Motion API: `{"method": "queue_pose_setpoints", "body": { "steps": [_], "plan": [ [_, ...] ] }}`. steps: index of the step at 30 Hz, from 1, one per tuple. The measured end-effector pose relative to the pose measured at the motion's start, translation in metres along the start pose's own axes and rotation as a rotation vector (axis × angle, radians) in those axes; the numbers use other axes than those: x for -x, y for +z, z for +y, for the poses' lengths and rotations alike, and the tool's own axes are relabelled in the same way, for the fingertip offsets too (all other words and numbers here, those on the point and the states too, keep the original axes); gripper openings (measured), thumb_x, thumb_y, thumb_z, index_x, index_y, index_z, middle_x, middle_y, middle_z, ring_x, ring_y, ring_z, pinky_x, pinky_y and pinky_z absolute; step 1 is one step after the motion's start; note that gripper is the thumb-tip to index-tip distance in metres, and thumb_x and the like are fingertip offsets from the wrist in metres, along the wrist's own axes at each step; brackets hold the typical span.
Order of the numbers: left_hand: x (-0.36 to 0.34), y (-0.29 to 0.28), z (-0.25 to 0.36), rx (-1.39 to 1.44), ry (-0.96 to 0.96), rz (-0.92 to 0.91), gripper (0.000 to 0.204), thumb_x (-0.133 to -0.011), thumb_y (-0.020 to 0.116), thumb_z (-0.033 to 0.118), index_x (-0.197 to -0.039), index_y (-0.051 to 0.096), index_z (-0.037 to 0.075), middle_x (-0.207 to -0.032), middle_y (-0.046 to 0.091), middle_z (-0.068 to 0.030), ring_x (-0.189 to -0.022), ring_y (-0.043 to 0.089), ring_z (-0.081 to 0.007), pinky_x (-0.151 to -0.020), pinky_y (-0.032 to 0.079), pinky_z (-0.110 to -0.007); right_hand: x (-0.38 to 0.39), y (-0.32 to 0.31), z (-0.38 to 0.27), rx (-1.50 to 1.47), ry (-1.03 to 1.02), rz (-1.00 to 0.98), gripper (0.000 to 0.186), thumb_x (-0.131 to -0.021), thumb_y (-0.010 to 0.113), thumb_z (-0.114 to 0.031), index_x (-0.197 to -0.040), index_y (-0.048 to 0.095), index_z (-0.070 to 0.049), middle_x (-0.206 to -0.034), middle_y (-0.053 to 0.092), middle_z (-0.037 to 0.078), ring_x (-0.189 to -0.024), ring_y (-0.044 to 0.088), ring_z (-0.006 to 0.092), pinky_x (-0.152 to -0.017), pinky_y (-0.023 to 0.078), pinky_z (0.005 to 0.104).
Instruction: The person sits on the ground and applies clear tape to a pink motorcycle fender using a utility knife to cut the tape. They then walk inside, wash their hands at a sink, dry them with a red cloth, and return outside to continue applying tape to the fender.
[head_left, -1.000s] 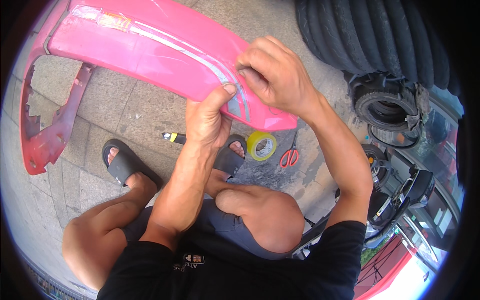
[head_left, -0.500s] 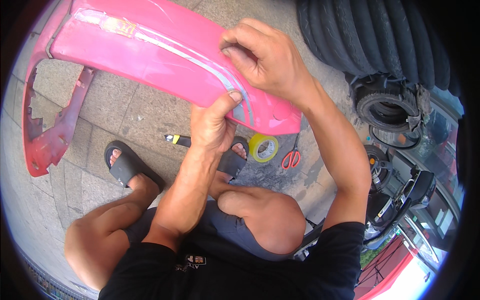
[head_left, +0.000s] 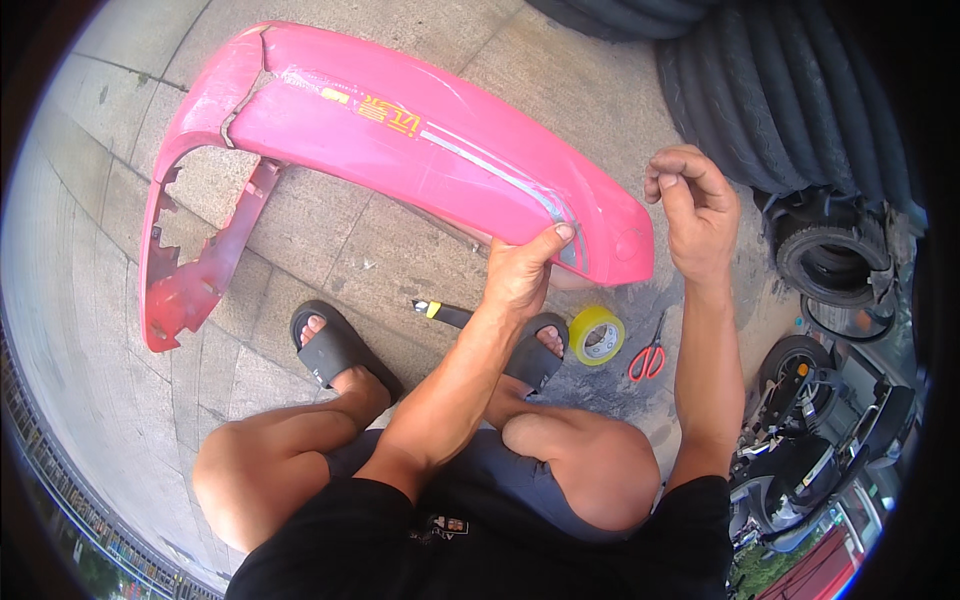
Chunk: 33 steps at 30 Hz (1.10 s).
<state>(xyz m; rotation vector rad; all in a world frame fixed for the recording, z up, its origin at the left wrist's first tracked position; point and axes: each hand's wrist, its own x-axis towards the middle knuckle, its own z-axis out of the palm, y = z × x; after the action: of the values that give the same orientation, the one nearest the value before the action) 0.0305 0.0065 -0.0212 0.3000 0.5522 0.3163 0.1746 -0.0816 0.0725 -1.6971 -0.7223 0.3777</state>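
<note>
A pink scooter body panel stretches across the upper middle of the view, over the stone paving, its broken, jagged arm bending down at the far left. The left hand is closed on the panel's near edge close to its right end, thumb pressed on top beside the curved grey stripe, fingers out of sight underneath. The right hand is up just beyond that right end, apart from the panel, its fingers loosely curled toward the thumb; whether something thin is pinched there is too small to tell. Yellow lettering marks the panel left of the stripe. Below it, on the ground, lie a black-and-yellow utility knife, a yellow tape roll and red-handled scissors. Black tyres are stacked at the upper right.
</note>
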Motion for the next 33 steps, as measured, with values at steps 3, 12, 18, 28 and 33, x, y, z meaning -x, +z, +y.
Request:
{"method": "queue_pose_setpoints", "body": {
  "steps": [3, 12, 18, 28, 33],
  "plan": [
    [-0.009, -0.009, -0.009, -0.015, -0.022, 0.022, 0.043, -0.081, 0.073, 0.003, -0.120, 0.058, 0.007, -0.113, 0.064, -0.0043, -0.110, 0.059, -0.0196, -0.099, 0.046, -0.038, 0.048, -0.015, 0.021, -0.082, 0.099, 0.054, 0.013, -0.095, 0.049, 0.004, -0.096, 0.061, 0.000, -0.088, 0.059, 0.006, -0.075, 0.055, 0.0104, -0.067, 0.047, 0.0247],
    [-0.024, -0.034, -0.027, -0.048, -0.068, 0.036, 0.045, -0.081, 0.074, 0.003, -0.122, 0.057, 0.009, -0.116, 0.063, -0.0041, -0.113, 0.058, -0.0209, -0.101, 0.045, -0.043, 0.176, -0.041, 0.092, -0.479, 0.481, 0.345, 0.014, -0.094, 0.049, 0.006, -0.101, 0.059, -0.002, -0.093, 0.057, 0.007, -0.079, 0.054, 0.0138, -0.067, 0.046, 0.0287],
    [-0.022, -0.048, -0.038, -0.072, -0.081, 0.097, 0.041, -0.081, 0.072, 0.000, -0.119, 0.058, 0.006, -0.112, 0.064, -0.0049, -0.107, 0.061, -0.0199, -0.096, 0.049, -0.039, 0.226, -0.035, 0.122, -0.377, 0.767, 0.495, 0.015, -0.096, 0.056, -0.002, -0.110, 0.059, 0.000, -0.099, 0.068, 0.010, -0.081, 0.064, 0.0149, -0.074, 0.054, 0.0290],
    [-0.019, -0.067, -0.043, -0.141, -0.124, 0.105, 0.046, -0.081, 0.075, 0.005, -0.123, 0.055, 0.007, -0.115, 0.062, -0.0044, -0.112, 0.057, -0.0218, -0.100, 0.045, -0.044, 0.243, -0.017, 0.146, -0.193, 0.780, 0.410, 0.012, -0.095, 0.060, -0.002, -0.106, 0.059, -0.001, -0.093, 0.068, 0.007, -0.082, 0.065, 0.0117, -0.071, 0.053, 0.0250],
    [-0.010, -0.079, -0.043, -0.174, -0.154, 0.123, 0.043, -0.083, 0.074, 0.006, -0.122, 0.055, 0.006, -0.111, 0.063, -0.0045, -0.107, 0.059, -0.0199, -0.095, 0.047, -0.039, 0.230, 0.031, 0.126, -0.447, 0.851, 0.209, 0.011, -0.093, 0.061, 0.001, -0.104, 0.061, 0.000, -0.089, 0.067, 0.005, -0.079, 0.063, 0.0100, -0.071, 0.053, 0.0245]
  ]
}}
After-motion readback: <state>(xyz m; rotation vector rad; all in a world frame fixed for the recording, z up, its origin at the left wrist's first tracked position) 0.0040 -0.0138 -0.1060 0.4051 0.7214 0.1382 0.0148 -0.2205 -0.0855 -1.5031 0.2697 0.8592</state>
